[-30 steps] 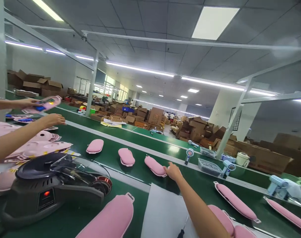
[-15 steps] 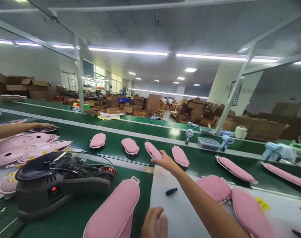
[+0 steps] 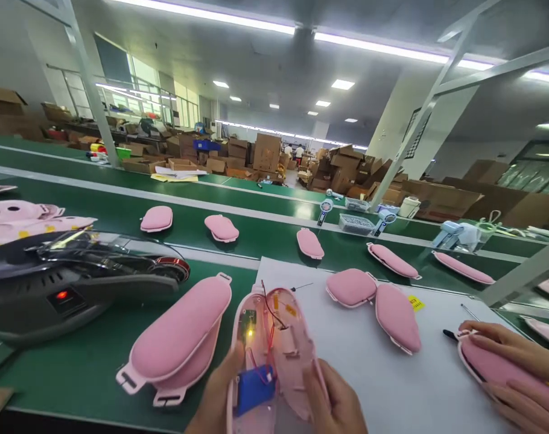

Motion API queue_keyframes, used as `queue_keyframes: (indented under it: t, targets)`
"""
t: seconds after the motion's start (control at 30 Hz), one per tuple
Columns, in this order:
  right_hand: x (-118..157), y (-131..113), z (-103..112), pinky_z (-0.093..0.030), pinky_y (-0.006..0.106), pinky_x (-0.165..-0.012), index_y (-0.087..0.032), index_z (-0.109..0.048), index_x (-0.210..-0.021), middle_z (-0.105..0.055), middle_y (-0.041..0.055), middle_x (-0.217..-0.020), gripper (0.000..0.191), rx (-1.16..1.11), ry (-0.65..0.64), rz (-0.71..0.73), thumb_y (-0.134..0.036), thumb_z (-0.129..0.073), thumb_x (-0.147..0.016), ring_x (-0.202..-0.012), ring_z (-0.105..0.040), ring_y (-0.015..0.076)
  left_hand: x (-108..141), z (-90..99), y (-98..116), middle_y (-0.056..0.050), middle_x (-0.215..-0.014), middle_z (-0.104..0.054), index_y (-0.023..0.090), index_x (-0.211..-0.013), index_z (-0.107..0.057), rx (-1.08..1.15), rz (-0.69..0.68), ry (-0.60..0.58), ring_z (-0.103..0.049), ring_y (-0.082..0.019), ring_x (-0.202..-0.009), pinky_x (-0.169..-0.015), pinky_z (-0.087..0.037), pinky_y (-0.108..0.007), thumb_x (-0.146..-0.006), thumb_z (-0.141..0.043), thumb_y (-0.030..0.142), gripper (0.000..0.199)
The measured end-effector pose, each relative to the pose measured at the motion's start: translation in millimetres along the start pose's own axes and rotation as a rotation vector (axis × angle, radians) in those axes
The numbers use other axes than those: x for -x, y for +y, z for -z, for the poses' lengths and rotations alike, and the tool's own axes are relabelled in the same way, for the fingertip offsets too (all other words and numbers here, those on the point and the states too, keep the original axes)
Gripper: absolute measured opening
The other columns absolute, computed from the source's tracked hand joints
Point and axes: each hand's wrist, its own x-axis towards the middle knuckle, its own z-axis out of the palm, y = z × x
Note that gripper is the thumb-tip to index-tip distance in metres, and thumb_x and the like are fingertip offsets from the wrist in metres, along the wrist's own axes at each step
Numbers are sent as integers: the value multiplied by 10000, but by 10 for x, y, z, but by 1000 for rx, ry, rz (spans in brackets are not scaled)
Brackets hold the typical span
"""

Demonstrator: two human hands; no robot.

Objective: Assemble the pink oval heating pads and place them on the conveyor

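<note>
My left hand (image 3: 218, 392) grips the left half of an opened pink padded shell (image 3: 281, 355), close in front of me. On the shell's right half, my right hand (image 3: 338, 398) has its fingers wrapped around the edge. Inside are a green circuit board (image 3: 248, 322) with a lit yellow light, a blue battery pack (image 3: 255, 389) and thin red and dark wires. Just left of my hands lies a pair of stacked pink shells (image 3: 179, 331). A white sheet (image 3: 347, 367) spreads beneath and to the right, with two more pink shells (image 3: 351, 287) on it.
At the right, another person's hands (image 3: 510, 361) hold a pink shell beside a black-handled screwdriver (image 3: 449, 333). A dark tape dispenser (image 3: 88, 289) stands at left. Several pink shells (image 3: 221, 228) lie along the green belt, with a clear bin (image 3: 356, 223) behind.
My right hand has come back from the belt, where it was holding a pink shell. Both hands now hold an opened shell near me. The view has tilted down, and another person's hands appear at right.
</note>
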Motion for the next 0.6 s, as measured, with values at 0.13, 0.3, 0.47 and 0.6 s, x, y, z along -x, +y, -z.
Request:
queue_keyframes:
  t: [0.13, 0.3, 0.47, 0.6]
  targets:
    - [8, 165, 188, -521, 343, -750, -203, -575, -1132, -656, 91, -984, 351, 286, 190, 108, -454, -498, -899, -882, -628, 248, 77, 34, 28, -92, -948, -747, 166, -1138, -675, 75, 76, 15, -632, -314, -1085, -993, -451, -439, -790, -621, 560, 528]
    - [129, 189, 221, -508, 356, -872, -287, -506, -1251, -589, 65, -1140, 314, 327, -25, 330, -325, -463, -943, -1043, -570, 220, 103, 15, 71, -164, -1111, -699, 116, -1295, -546, 152, 176, -64, -582, -383, -1143, -1017, -391, -538, -772, -631, 564, 694]
    - [258, 142, 155, -463, 427, -878, -265, -509, -1244, -617, 81, -1080, 299, 259, 28, 313, -331, -438, -961, -980, -566, 252, 156, -16, 100, -157, -1175, -675, 127, -1330, -514, 118, 206, -147, -547, -381, -1192, -1049, -344, -539, -817, -545, 571, 680]
    - [336, 120, 153, -476, 387, -827, -263, -474, -1302, -658, 77, -1041, 345, 207, 19, 249, -268, -418, -962, -943, -603, 249, 216, -31, 85, -136, -1208, -664, 158, -1332, -518, 66, 229, -216, -522, -383, -1220, -1058, -325, -533, -807, -531, 589, 679]
